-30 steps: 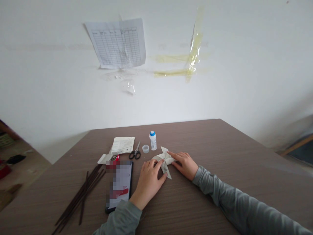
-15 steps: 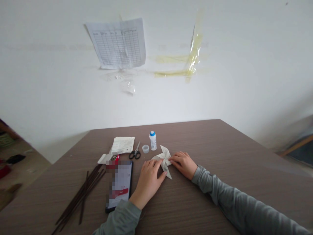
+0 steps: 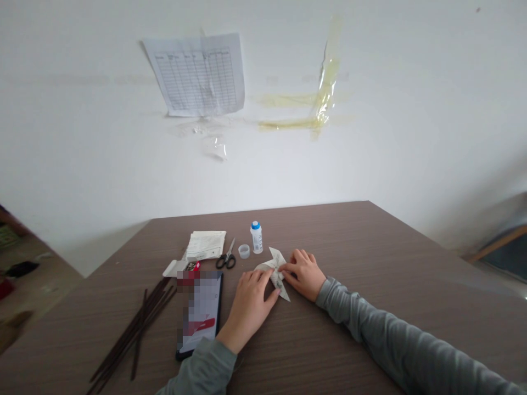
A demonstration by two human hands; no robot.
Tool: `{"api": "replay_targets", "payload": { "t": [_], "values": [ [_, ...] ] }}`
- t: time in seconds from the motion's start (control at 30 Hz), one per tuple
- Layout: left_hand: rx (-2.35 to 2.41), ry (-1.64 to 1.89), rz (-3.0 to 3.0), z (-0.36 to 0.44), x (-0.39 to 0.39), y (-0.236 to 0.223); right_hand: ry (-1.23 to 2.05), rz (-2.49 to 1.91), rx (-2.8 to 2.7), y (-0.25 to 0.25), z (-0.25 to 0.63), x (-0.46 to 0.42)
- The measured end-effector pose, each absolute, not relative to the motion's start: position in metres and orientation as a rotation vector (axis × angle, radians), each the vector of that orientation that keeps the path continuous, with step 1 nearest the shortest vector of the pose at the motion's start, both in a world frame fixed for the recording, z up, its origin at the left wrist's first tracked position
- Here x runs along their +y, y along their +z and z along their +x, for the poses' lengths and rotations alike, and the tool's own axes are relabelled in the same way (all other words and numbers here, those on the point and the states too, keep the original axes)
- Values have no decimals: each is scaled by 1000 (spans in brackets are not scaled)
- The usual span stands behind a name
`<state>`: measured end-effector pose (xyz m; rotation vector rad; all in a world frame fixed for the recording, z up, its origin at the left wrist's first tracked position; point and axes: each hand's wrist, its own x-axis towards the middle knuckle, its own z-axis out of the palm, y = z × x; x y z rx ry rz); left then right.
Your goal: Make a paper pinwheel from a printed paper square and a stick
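A folded paper pinwheel (image 3: pixel 278 282) with printed marks lies on the table in front of me. My left hand (image 3: pixel 250 303) holds its left side down, fingertips near the centre and thumb by the lower blade. From the right, my right hand (image 3: pixel 305 275) has its thumb and forefinger at the centre and right blade, which they partly cover. Just beyond the pinwheel stands a white glue bottle (image 3: pixel 257 240) with a blue top. A small translucent cap (image 3: pixel 244 252) and black-handled scissors (image 3: pixel 226 259) lie left of the bottle.
A phone (image 3: pixel 201 312) lies left of my left hand. Beyond it are a small red box (image 3: pixel 193 266) and a stack of paper sheets (image 3: pixel 206 244). Several thin dark sticks (image 3: pixel 138 329) lie at the left of the brown table (image 3: pixel 354 241), which meets a white wall.
My right hand has shifted slightly left, bringing its fingertips and the right blade toward the pinwheel's centre. My left hand stays on the paper.
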<state>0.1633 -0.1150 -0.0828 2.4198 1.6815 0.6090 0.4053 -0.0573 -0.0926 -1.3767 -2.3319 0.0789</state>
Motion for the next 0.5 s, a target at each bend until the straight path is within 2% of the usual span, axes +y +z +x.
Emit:
{"api": "replay_targets", "payload": {
  "t": [0.2,0.5],
  "values": [
    [1663,636,2428,166,-113,-87,23,-1393,-2404,-93,404,-61],
    [1664,649,2435,163,-111,-93,319,-1402,-2164,-117,420,-36]
  ]
}}
